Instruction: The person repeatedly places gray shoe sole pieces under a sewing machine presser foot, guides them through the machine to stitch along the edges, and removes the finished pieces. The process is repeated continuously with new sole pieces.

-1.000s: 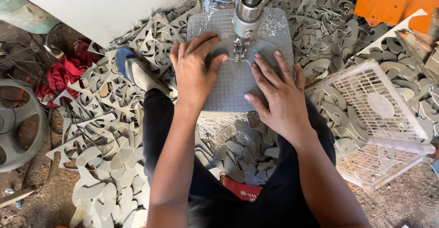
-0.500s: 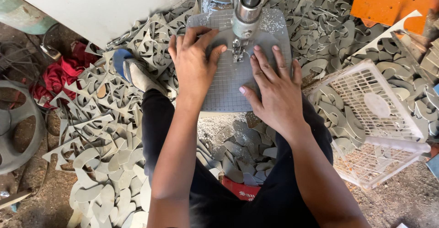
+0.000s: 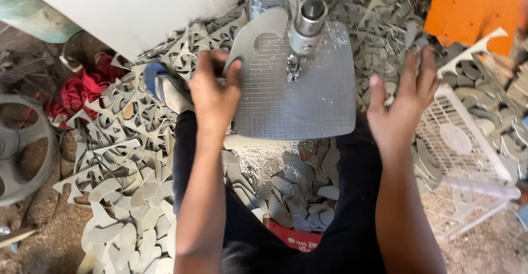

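Grey cutout sheet (image 3: 250, 37) pinched in left hand (image 3: 213, 93), right hand (image 3: 400, 104) apart

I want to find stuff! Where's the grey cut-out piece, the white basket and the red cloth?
grey cut-out piece (image 3: 258, 35), head view, its broad curved top.
white basket (image 3: 467, 114), head view, its slatted side wall.
red cloth (image 3: 80, 92), head view, middle of the crumpled heap.

Flat grey cut-out sheet piece (image 3: 254, 39), curved edge, tilted over the gridded machine plate's (image 3: 308, 106) left corner
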